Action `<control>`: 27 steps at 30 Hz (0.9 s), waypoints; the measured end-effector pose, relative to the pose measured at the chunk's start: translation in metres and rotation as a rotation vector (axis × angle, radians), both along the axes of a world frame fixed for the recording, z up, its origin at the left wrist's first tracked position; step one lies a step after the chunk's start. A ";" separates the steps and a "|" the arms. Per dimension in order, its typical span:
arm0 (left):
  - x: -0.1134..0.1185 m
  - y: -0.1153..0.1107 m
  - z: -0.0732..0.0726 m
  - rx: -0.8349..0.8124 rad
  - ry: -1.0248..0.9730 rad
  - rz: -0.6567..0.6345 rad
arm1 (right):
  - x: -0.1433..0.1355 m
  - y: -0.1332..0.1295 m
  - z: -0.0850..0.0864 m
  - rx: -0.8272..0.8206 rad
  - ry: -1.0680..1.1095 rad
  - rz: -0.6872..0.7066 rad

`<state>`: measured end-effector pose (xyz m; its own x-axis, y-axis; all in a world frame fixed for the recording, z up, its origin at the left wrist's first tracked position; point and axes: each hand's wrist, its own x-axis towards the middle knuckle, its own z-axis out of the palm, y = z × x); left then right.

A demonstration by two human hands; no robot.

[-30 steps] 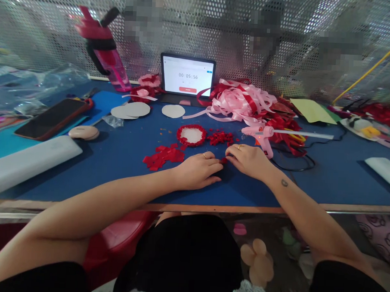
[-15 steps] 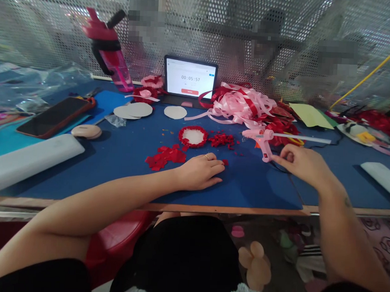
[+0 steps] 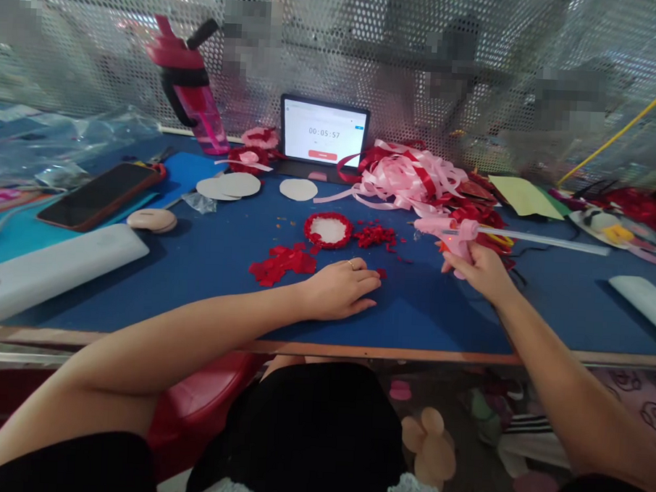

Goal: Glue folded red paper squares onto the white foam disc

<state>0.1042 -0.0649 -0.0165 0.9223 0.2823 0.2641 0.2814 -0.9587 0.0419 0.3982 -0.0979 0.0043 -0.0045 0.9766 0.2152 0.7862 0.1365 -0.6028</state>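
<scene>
My right hand (image 3: pixel 478 267) is wrapped around the handle of a pink hot glue gun (image 3: pixel 449 232), with a long clear glue stick (image 3: pixel 545 242) poking out of its back and its nozzle pointing left. My left hand (image 3: pixel 348 287) rests palm down on the blue table, fingers loosely extended and thumb apart. A small red ribbon piece (image 3: pixel 382 273) lies at its fingertips. Beyond that hand sits a white disc (image 3: pixel 329 230) ringed with red folded bits. Flat red ribbon pieces (image 3: pixel 284 264) lie to its left, and a heap of small red bits (image 3: pixel 375 236) to its right.
At the back stand a tablet (image 3: pixel 324 132) with a timer and a pink bottle (image 3: pixel 191 88). Pink and red ribbons (image 3: pixel 410 178) pile up beside the tablet. White discs (image 3: pixel 230 186), a phone (image 3: pixel 99 195) and a long white case (image 3: pixel 60 270) lie leftward.
My right hand has closed around the glue gun's handle, and the gun has shifted slightly right. My left hand stays in place on the table.
</scene>
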 end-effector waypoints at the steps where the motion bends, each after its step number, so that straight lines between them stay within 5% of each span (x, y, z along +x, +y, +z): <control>1: 0.000 0.000 0.000 0.001 0.002 0.001 | -0.004 -0.007 0.004 0.007 0.004 0.031; 8: 0.000 0.001 0.000 -0.007 0.006 -0.024 | -0.025 -0.034 0.009 -0.071 -0.139 0.152; 27: 0.000 0.001 0.001 -0.026 0.027 -0.014 | -0.031 -0.041 0.011 -0.148 -0.350 0.203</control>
<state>0.1045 -0.0642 -0.0159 0.9330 0.2754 0.2318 0.2690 -0.9613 0.0595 0.3676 -0.1390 0.0151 -0.2471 0.9687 0.0241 0.9130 0.2411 -0.3291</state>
